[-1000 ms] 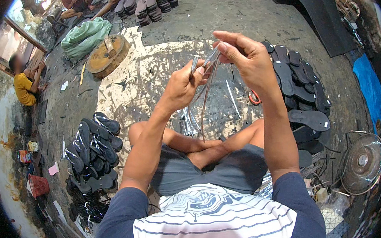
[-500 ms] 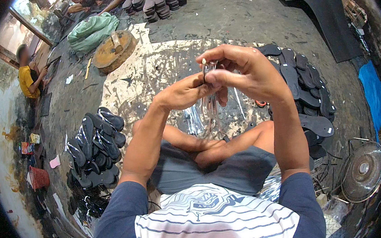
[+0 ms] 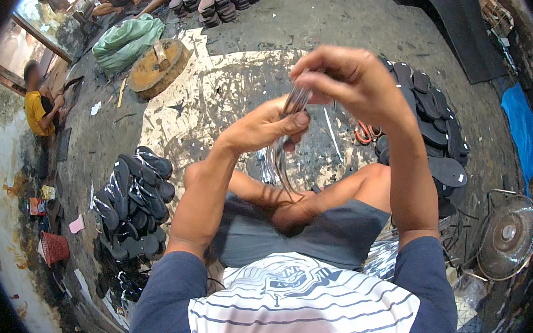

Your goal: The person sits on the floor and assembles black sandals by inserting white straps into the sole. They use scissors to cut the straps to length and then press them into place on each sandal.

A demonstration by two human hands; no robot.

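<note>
A bundle of thin, glossy dark strips, which look like sandal straps, is held up above my crossed legs. My left hand is closed round its middle, thumb pressed on top, and the loose ends hang down below. At the bundle's upper end my right hand, smeared by motion, has its fingers and thumb pinched on the strips. More shiny strips lie on the floor, partly hidden behind my left hand. Orange-handled scissors rest on the floor beyond my right forearm.
Strapped black sandals are piled at the left, black soles at the right. A fan is at the lower right. Farther off are a round wooden block, a green sack, stacked soles and a seated person.
My right hand has moved up and right from my left hand, drawing the strips' upper ends along. The bundle now slants between both hands.
</note>
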